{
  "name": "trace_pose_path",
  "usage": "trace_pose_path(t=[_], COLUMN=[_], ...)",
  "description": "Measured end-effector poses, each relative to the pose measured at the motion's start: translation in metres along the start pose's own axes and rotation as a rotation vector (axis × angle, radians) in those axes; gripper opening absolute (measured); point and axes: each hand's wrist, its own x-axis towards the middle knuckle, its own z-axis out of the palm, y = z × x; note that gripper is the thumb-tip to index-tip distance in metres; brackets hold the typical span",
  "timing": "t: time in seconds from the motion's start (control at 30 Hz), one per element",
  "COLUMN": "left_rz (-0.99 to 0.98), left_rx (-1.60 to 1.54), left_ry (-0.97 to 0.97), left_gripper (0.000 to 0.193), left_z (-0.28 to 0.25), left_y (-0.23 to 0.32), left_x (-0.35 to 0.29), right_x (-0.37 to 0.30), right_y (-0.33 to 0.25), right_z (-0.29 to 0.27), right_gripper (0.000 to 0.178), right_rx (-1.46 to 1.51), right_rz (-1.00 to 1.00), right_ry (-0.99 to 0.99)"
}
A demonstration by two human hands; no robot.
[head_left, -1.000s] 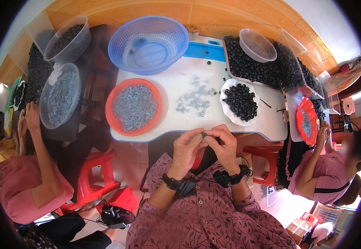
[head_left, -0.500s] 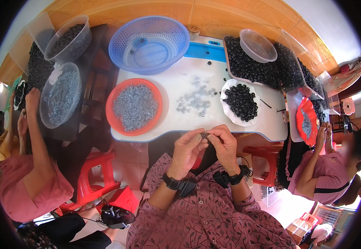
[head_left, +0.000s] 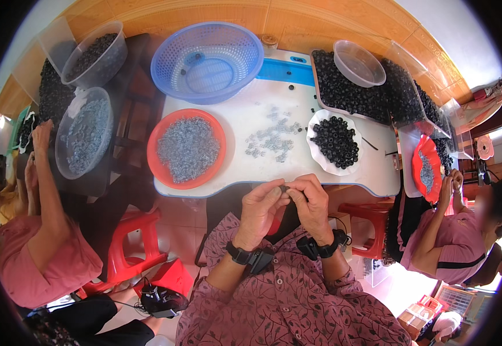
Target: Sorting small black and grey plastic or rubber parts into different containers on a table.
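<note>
My left hand [head_left: 258, 212] and my right hand [head_left: 310, 209] meet at the table's near edge, thumbs and fingertips pinched together. Between them is a small black ring-like part [head_left: 284, 188], mostly covered by the fingertips. Beyond my right hand, a white scalloped dish [head_left: 343, 171] holds a heap of black ring-shaped parts [head_left: 334, 141]. To the left lies an orange-red bowl [head_left: 152, 147] full of small clear plastic pieces [head_left: 187, 149]. More clear pieces [head_left: 274, 138] are scattered over the white tabletop [head_left: 233, 124] between dish and bowl.
A blue perforated basket [head_left: 236, 60] stands at the back. At back right, a tray of black parts [head_left: 343, 95] carries a clear bowl [head_left: 359, 64]. Co-workers sit on the left [head_left: 49, 248] and right [head_left: 450, 242], near red stools [head_left: 125, 248].
My fingers have shifted slightly around the small black part. The left co-worker's raised hand has moved a little.
</note>
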Motion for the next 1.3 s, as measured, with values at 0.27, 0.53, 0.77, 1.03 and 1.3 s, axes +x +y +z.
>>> trace_pose_path(t=[0.27,0.53,0.77,1.03,1.3], left_rz=[0.037,0.080,0.050,-0.009,-0.017], left_rx=[0.080,0.160,0.228,0.173,0.241], left_ry=[0.033,0.088,0.134,0.139,0.138], left_gripper=[0.025,0.025,0.023,0.022,0.024], left_z=[0.004,0.010,0.017,0.016,0.005], left_y=[0.000,0.001,0.007,0.006,0.001], left_x=[-0.001,-0.003,-0.006,-0.005,-0.003], right_x=[0.001,0.007,0.008,0.006,0.001], right_y=[0.004,-0.002,-0.009,-0.009,-0.004], right_z=[-0.002,-0.004,0.000,-0.002,-0.004], right_gripper=[0.014,0.020,0.020,0.017,0.019], right_rx=[-0.276,-0.400,-0.443,-0.517,-0.415], right_rz=[-0.191,-0.369,-0.403,-0.390,-0.261], right_ry=[0.021,0.021,-0.054,-0.073,-0.121])
